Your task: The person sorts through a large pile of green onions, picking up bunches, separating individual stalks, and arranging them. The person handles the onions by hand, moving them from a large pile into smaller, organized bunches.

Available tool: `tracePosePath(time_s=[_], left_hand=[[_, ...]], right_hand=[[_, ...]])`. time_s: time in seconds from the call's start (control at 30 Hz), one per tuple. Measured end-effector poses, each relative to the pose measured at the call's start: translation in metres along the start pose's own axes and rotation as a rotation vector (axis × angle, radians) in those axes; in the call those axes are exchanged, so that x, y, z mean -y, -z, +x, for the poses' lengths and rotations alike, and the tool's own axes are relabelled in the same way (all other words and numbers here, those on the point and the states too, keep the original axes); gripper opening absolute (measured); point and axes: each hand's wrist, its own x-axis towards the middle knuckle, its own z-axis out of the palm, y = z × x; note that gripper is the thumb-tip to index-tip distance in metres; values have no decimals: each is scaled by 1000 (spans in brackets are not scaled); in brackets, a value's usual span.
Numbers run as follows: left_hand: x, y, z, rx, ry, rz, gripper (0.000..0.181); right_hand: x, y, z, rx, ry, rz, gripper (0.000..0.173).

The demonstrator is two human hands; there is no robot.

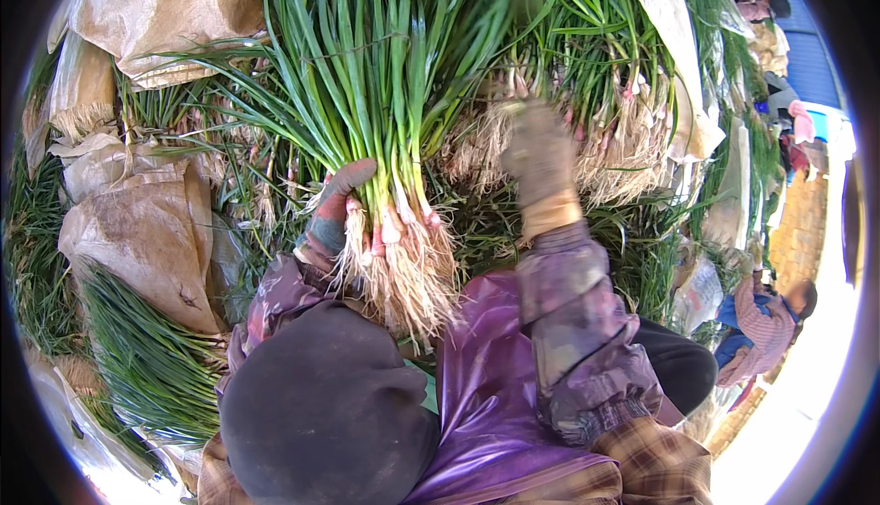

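My left hand (337, 206), in a stained glove, grips a bunch of green onions (388, 182) from its left side. The thumb lies across the stems just above the pinkish bulbs, and pale roots hang down toward my lap. My right hand (540, 151), also gloved, is blurred beside a heap of green onions (619, 113) with tangled roots; whether it holds anything cannot be made out. A purple plastic apron (488, 395) covers my lap.
Woven plastic sacks (148, 230) lie among more onion bundles (151, 360) at the left. A pale sack edge (667, 31) borders the right heap. Loose leaves (481, 230) lie between the hands. A person (763, 333) is at the far right, with others beyond.
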Motion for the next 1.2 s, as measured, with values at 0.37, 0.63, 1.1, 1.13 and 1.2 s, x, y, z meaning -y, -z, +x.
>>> tracePosePath(time_s=[0.37,0.63,1.1,1.13,1.2], left_hand=[[-7,-6,-14,247,29,-305,63],[1,-9,1,97,5,-37,62],[-9,13,-7,376,77,-346,61],[-9,11,-6,366,84,-356,62],[-5,3,-2,362,100,-384,62]], right_hand=[[34,11,-39,671,-430,236,51],[54,-33,-1,236,-36,182,34],[42,-10,-43,851,-287,183,28],[46,-10,-40,648,-300,352,26],[55,-8,-35,286,-251,618,21]])
